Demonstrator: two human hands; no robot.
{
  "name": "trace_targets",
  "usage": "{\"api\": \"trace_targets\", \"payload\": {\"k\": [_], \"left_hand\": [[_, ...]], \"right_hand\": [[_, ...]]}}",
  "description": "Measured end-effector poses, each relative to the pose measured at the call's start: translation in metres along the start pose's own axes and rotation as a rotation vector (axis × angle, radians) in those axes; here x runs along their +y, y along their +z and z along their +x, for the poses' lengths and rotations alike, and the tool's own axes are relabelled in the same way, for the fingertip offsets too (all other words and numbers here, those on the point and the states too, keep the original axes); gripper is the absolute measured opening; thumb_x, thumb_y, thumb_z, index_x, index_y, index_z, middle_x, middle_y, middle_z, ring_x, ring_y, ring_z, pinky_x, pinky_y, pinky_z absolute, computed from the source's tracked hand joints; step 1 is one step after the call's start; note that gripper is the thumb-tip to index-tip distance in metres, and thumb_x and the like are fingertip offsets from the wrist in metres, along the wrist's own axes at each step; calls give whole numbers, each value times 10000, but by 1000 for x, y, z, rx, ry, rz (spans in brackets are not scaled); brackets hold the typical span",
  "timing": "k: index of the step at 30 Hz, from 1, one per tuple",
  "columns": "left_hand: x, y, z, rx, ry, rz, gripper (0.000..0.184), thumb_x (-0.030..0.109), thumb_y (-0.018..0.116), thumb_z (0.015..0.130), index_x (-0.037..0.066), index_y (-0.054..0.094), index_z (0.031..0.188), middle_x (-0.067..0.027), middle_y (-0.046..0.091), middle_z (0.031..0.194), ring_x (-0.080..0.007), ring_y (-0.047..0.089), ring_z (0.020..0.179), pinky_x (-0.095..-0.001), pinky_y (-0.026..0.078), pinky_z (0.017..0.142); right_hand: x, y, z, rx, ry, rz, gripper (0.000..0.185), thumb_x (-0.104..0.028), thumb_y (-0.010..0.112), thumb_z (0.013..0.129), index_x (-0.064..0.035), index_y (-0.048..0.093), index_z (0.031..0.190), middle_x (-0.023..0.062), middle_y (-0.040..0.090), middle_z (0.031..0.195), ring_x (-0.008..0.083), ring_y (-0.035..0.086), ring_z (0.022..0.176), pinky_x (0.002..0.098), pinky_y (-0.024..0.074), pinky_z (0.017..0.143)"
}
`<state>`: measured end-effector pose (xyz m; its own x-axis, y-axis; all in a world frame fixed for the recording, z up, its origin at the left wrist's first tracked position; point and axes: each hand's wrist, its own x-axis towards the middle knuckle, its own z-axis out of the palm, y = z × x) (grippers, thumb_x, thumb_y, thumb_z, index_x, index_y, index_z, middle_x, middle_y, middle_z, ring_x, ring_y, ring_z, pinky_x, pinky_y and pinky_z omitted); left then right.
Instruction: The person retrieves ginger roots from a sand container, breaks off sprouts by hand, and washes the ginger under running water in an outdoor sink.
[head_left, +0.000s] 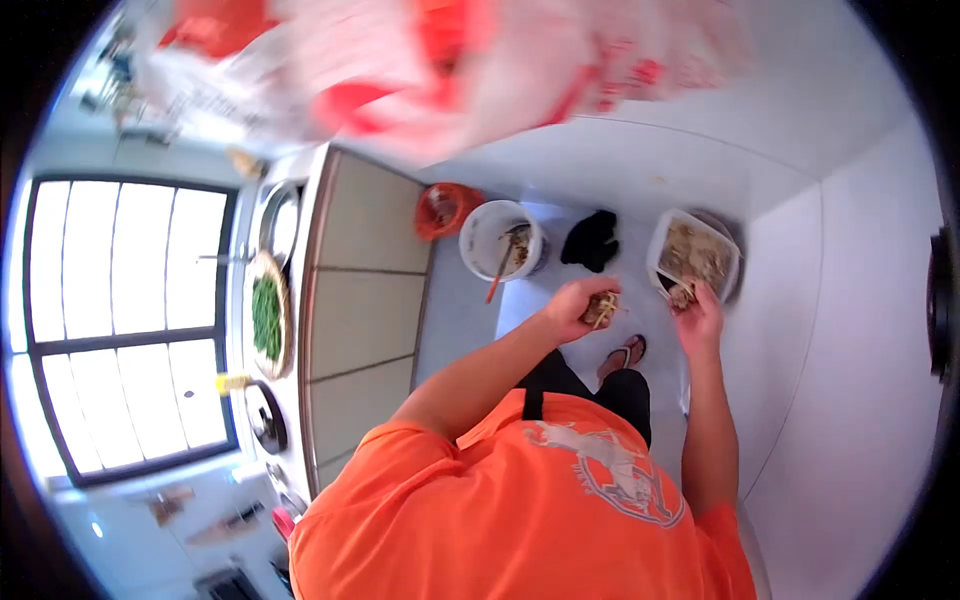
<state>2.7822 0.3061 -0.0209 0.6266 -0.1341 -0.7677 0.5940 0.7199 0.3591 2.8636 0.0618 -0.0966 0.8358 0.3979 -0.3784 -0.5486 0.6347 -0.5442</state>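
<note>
- Currently, the left hand (570, 308) is gripping a brown clump (600, 310) with pale strands, just off the centre of the view toward three o'clock; its fingers are curling around the clump.
- Farther out toward three o'clock, the right hand (703, 320) is pinching a second clump (682, 294), similarly brown and stringy, in its fingertips.
- That second clump is overlapping the near edge of a white tub (657, 246); whether the two are touching, I cannot tell.
- The tub is sitting between two and three o'clock and is holding brown matter (692, 248), too unclear to identify.
- At two o'clock, black cloth-like material (592, 242) is lying on the floor (450, 300), between the tub and a white bucket (481, 238).
- The bucket is standing near twelve o'clock, holding brown scraps, and an orange-ended stick (496, 281) is leaning over its rim.
- Just beside the bucket, toward eleven o'clock, a red container (447, 211) is standing close to the cabinet (362, 320).
- Out at nine o'clock, green stalks (266, 317) are lying in a shallow basket (284, 330) on the counter.
- Blurred red-and-white plastic bags (400, 75) are filling twelve o'clock.
</note>
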Motion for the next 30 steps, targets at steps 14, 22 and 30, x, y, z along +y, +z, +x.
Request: {"api": "trace_targets", "payload": {"k": [14,22,30], "left_hand": [[8,-159,-170,159,218,-311,189,255,700,906,78,644,870,-23,614,740,-142,579,599,-305,443,512],[19,-230,-249,129,413,-511,329,397,575,955,90,647,861,-61,662,769,-187,638,679,-348,503,586],[30,-268,-319,-108,545,-749,550,501,434,989,0,661,1016,-159,694,916,-277,657,776,-414,530,733]], "right_hand": [[113,157,-49,-190,349,-295,255,-295,599,965,-55,631,1045,115,661,821,241,625,691,329,458,569],[172,273,-62,-384,461,-393,276,-278,555,987,-29,628,1081,143,661,886,245,603,717,333,451,578],[210,364,-85,-583,564,-514,316,-317,532,1017,-23,623,1084,155,680,877,228,656,695,295,470,539]]}}
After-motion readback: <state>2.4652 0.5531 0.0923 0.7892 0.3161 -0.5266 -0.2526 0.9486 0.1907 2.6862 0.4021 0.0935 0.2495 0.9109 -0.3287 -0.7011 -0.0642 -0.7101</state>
